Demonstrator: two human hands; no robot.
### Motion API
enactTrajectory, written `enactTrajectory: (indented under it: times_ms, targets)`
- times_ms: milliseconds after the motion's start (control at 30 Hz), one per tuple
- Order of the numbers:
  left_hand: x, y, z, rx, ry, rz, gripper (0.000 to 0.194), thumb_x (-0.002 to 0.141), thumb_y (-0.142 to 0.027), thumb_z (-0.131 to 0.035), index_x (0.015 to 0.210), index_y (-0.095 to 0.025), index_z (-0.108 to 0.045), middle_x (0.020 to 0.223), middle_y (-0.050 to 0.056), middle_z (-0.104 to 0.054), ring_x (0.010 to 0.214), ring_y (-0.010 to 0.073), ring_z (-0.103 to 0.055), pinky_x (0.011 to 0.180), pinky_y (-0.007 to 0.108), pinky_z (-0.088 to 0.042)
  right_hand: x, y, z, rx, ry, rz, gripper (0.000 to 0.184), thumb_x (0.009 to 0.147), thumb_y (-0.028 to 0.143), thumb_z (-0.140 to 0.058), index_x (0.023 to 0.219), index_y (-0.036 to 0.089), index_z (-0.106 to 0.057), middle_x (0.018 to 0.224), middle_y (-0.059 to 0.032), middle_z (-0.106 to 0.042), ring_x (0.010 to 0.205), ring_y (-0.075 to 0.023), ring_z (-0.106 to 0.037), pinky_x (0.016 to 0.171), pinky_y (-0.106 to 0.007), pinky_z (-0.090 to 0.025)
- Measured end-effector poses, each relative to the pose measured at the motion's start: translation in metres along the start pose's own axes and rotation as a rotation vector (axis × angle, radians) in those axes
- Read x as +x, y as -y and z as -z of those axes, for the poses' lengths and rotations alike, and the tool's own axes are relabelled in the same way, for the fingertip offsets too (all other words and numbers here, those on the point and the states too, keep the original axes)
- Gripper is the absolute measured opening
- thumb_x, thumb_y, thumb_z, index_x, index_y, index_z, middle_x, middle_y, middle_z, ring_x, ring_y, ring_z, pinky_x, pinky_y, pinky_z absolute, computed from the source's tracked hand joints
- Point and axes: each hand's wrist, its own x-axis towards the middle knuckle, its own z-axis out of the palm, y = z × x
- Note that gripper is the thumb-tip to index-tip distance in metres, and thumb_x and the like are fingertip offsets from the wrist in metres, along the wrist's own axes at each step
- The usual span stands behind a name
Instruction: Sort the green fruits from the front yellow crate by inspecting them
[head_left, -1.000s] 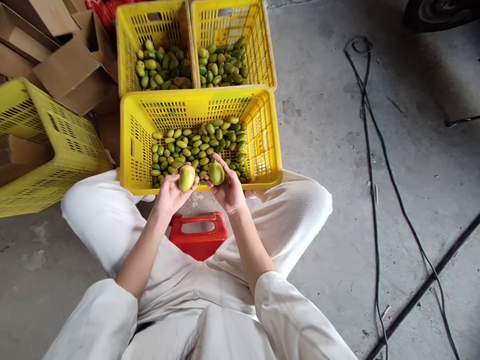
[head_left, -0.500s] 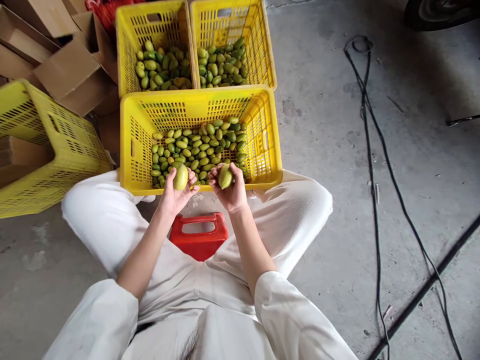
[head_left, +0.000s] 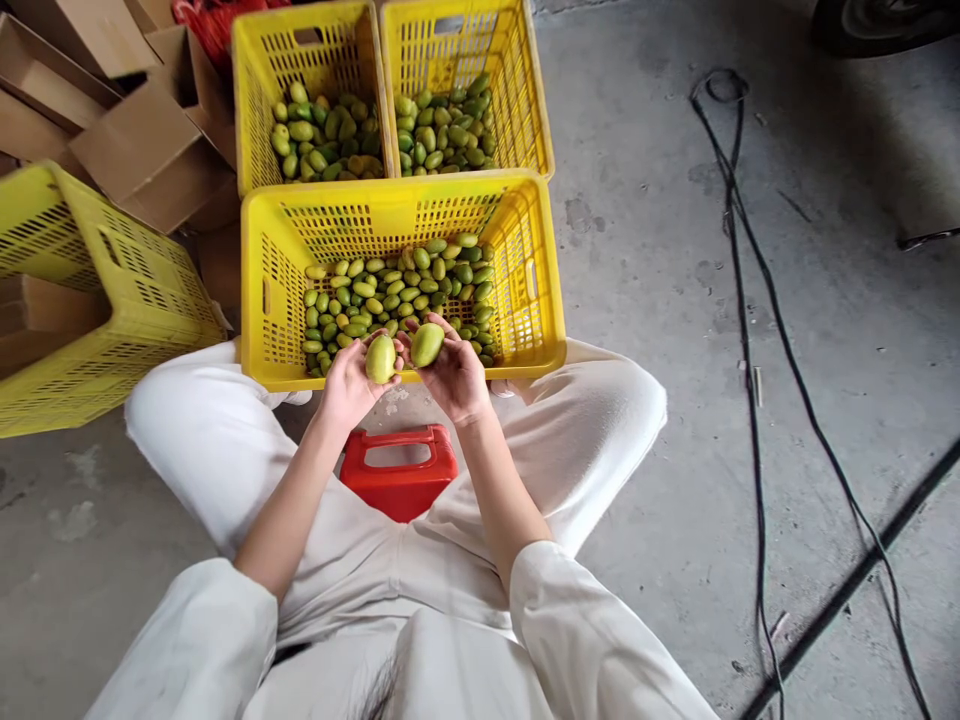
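Observation:
Two green oval fruits are held side by side over the near edge of the front yellow crate point(head_left: 405, 377). In my left hand point(head_left: 349, 390) lies a yellowish-green fruit point(head_left: 380, 359), the fingers curled around its far side and underneath. My right hand point(head_left: 461, 385) cradles another green fruit point(head_left: 427, 344), palm turned up and fingers bent behind it. The fingertips of both hands nearly meet; whether they touch I cannot tell. Beyond the hands, many smaller-looking green fruits point(head_left: 397, 288) cover the floor of the crate.
Two more yellow crates point(head_left: 315, 20) point(head_left: 517, 90) with green fruits stand behind the front one. To the left are a tilted yellow crate point(head_left: 150, 275) and cardboard boxes point(head_left: 146, 150). A red plastic stool or case point(head_left: 401, 485) sits between my legs. Black cables point(head_left: 780, 310) cross the floor at right.
Both hands have come closer together, with the fruits now almost side by side. The fruit in the right hand has turned and shows a broader side.

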Motion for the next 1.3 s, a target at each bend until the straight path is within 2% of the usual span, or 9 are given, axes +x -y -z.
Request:
enactTrajectory:
  times_ms: [100, 200, 433, 500, 600, 767, 967, 1167, 1300]
  targets:
    - [0.002, -0.001, 0.003, 0.000, -0.036, 0.000, 0.025, 0.088, -0.027, -0.070, 0.111, -0.019, -0.069, 0.095, 0.005, -0.075, 0.086, 0.0181, -0.075, 0.077, 0.030, -0.062, -0.001, -0.001, 0.001, -0.022, -0.021, 0.027, 0.034, 0.083, 0.038, -0.075, 0.115, 0.030, -0.068, 0.111, -0.0019, -0.078, 0.113, -0.0243, -0.072, 0.084, -0.039, -0.066]
    - [0.004, 0.003, 0.008, 0.040, -0.025, -0.035, 0.032, 0.078, -0.016, -0.079, 0.105, -0.022, -0.065, 0.099, 0.003, -0.075, 0.094, 0.0185, -0.076, 0.090, 0.033, -0.060, -0.005, 0.001, 0.002, -0.038, 0.004, 0.031, 0.039, 0.079, 0.038, -0.081, 0.116, 0.030, -0.070, 0.099, 0.0017, -0.073, 0.091, -0.0165, -0.070, 0.064, -0.024, -0.061]
    - [0.005, 0.011, 0.007, 0.050, 0.018, -0.058, 0.028, 0.074, -0.013, -0.087, 0.092, -0.018, -0.067, 0.071, -0.004, -0.063, 0.063, 0.0073, -0.059, 0.064, 0.019, -0.051, -0.009, 0.001, -0.001, -0.094, 0.088, -0.001, 0.043, 0.063, 0.024, -0.094, 0.099, 0.024, -0.072, 0.090, 0.0032, -0.067, 0.063, -0.0066, -0.053, 0.039, -0.013, -0.035]
    - [0.006, 0.011, 0.005, 0.029, -0.009, -0.026, 0.024, 0.079, -0.020, -0.087, 0.093, -0.017, -0.068, 0.072, -0.003, -0.063, 0.064, 0.0076, -0.060, 0.063, 0.018, -0.052, -0.008, -0.001, -0.003, -0.099, 0.098, 0.009, 0.039, 0.068, 0.033, -0.093, 0.100, 0.025, -0.072, 0.089, 0.0027, -0.068, 0.064, -0.0079, -0.055, 0.042, -0.015, -0.039]
    - [0.007, 0.009, 0.005, -0.001, -0.074, 0.033, 0.025, 0.090, -0.037, -0.080, 0.091, -0.017, -0.066, 0.076, 0.000, -0.067, 0.064, 0.0102, -0.064, 0.056, 0.018, -0.053, -0.007, -0.001, -0.005, -0.079, 0.086, 0.008, 0.034, 0.080, 0.046, -0.082, 0.106, 0.027, -0.072, 0.097, -0.0007, -0.073, 0.085, -0.0167, -0.069, 0.062, -0.025, -0.059]
    - [0.006, 0.001, 0.006, -0.086, -0.123, 0.057, 0.034, 0.103, -0.047, -0.053, 0.097, -0.018, -0.068, 0.081, 0.007, -0.072, 0.068, 0.0167, -0.069, 0.055, 0.025, -0.056, -0.009, 0.004, -0.007, -0.058, 0.084, 0.003, 0.032, 0.082, 0.039, -0.078, 0.112, 0.028, -0.072, 0.114, -0.0040, -0.078, 0.120, -0.0271, -0.071, 0.089, -0.042, -0.067]
    - [0.008, 0.002, 0.009, -0.049, -0.097, -0.079, 0.029, 0.096, -0.028, -0.066, 0.124, -0.021, -0.069, 0.114, 0.008, -0.078, 0.106, 0.0202, -0.074, 0.096, 0.034, -0.061, -0.009, 0.003, -0.003, 0.100, 0.021, -0.009, 0.027, 0.077, 0.024, -0.083, 0.101, 0.028, -0.072, 0.094, 0.0041, -0.074, 0.088, -0.0130, -0.071, 0.073, -0.022, -0.064]
    - [0.006, 0.000, 0.016, 0.052, 0.054, -0.115, 0.033, 0.068, -0.024, -0.092, 0.092, -0.021, -0.069, 0.084, -0.003, -0.067, 0.079, 0.0108, -0.068, 0.079, 0.024, -0.062, -0.004, 0.004, 0.005, 0.162, 0.029, -0.100, 0.027, 0.078, 0.016, -0.085, 0.094, 0.026, -0.067, 0.092, 0.0043, -0.071, 0.065, -0.0047, -0.057, 0.041, -0.009, -0.038]
    - [0.004, -0.002, 0.014, 0.109, 0.059, -0.086, 0.037, 0.060, -0.023, -0.095, 0.084, -0.020, -0.067, 0.086, -0.002, -0.070, 0.070, 0.0103, -0.068, 0.057, 0.018, -0.055, 0.001, -0.002, 0.008, 0.021, -0.025, -0.085, 0.016, 0.091, 0.036, -0.076, 0.101, 0.026, -0.069, 0.088, 0.0027, -0.070, 0.075, -0.0116, -0.066, 0.054, -0.018, -0.051]
